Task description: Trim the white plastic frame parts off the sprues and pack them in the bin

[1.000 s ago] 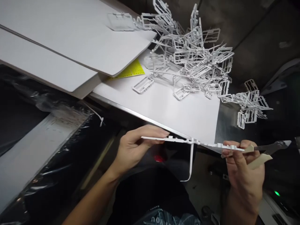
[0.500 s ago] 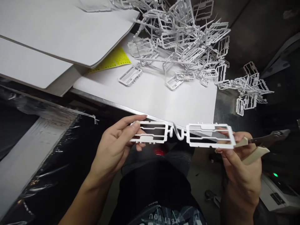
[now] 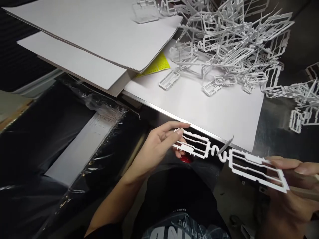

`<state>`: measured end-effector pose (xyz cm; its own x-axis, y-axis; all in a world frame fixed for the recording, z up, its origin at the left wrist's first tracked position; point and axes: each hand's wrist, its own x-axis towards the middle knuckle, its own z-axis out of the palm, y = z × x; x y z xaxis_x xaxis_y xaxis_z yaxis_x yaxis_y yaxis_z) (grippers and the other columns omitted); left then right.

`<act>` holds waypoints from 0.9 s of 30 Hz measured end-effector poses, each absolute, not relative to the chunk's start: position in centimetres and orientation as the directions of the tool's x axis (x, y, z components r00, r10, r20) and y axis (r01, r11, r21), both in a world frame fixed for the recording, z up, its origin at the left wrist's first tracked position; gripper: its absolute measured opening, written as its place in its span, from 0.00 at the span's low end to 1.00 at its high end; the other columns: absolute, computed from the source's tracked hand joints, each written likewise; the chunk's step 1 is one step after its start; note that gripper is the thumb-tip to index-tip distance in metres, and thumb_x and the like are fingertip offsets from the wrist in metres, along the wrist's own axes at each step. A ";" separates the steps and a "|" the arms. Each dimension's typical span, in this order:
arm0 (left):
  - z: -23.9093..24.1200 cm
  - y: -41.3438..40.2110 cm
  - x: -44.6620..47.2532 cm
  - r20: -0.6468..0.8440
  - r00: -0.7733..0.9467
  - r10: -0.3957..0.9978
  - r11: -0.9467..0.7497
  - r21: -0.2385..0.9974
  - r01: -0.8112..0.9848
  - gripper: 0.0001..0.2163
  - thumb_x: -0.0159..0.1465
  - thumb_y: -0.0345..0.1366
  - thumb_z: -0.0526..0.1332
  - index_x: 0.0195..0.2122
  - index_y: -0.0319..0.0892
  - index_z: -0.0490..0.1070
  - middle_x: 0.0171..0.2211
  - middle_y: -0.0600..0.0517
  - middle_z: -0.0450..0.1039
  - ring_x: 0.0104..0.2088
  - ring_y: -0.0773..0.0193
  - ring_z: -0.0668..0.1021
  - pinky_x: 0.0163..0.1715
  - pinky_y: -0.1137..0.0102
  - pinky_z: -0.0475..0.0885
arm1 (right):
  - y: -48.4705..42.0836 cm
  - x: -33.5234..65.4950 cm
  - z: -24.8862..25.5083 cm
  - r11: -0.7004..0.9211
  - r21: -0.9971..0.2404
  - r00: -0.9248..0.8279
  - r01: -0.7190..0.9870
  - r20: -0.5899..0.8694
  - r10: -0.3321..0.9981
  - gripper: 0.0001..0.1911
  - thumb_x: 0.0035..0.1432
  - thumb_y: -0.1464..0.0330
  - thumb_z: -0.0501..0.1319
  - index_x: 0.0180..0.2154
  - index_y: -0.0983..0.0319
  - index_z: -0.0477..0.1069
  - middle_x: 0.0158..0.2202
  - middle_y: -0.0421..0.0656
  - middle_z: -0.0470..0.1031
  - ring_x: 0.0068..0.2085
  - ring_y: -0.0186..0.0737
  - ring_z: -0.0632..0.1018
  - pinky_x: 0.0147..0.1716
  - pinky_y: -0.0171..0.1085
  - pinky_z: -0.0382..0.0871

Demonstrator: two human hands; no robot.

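A white plastic moulded piece (image 3: 220, 155), two slotted rectangular frames joined by a wavy link, stretches between my hands in front of the table edge. My left hand (image 3: 159, 144) pinches its left frame between thumb and fingers. At the right frame, my right hand (image 3: 286, 199) grips the outer end, its index finger along the upper edge. A cream tool handle (image 3: 305, 192) lies in that palm; the rest of the tool is hidden or out of view. From the wavy link a thin grey spike (image 3: 226, 144) sticks up.
A tangled heap of similar white pieces (image 3: 231, 46) covers the table's back right. White sheets (image 3: 99, 36) lie at left, over a yellow printed sheet (image 3: 159, 64). Black plastic wrapping (image 3: 50, 132) is below left. The table's metal edge (image 3: 159, 110) runs beyond my hands.
My view has swung left, so everything sits further right. The white piece now tilts down to the right. Most of the cream-handled tool has gone from sight.
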<state>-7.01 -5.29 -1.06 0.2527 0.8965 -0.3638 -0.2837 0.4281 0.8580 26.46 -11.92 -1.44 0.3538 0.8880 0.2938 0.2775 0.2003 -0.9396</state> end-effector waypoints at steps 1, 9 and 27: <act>-1.1 -5.2 -7.1 -0.385 0.306 0.871 0.471 0.832 -0.293 0.19 0.69 0.49 0.66 0.52 0.39 0.78 0.29 0.53 0.80 0.23 0.71 0.79 0.24 0.79 0.76 | -11.8 26.0 -1.0 0.229 -0.927 0.350 0.297 0.329 0.877 0.27 0.37 0.66 0.81 0.36 0.53 0.69 0.30 0.39 0.77 0.29 0.52 0.79 0.33 0.54 0.80; -1.2 -5.9 -7.6 -0.494 0.415 0.764 0.536 0.844 0.018 0.27 0.74 0.56 0.55 0.42 0.34 0.81 0.10 0.56 0.63 0.10 0.77 0.56 0.12 0.81 0.50 | -12.0 22.9 2.3 -0.130 -0.990 0.687 0.057 -0.055 0.725 0.14 0.49 0.64 0.77 0.33 0.52 0.73 0.29 0.40 0.64 0.28 0.41 0.72 0.29 0.46 0.72; -1.3 -4.3 -7.3 0.353 0.491 0.796 -0.580 0.675 0.455 0.24 0.67 0.35 0.70 0.64 0.46 0.72 0.55 0.48 0.76 0.54 0.63 0.79 0.59 0.73 0.72 | -10.8 24.7 2.3 -0.081 -0.995 0.507 -0.058 -0.099 0.856 0.17 0.56 0.64 0.76 0.40 0.53 0.69 0.29 0.36 0.69 0.27 0.38 0.74 0.26 0.37 0.70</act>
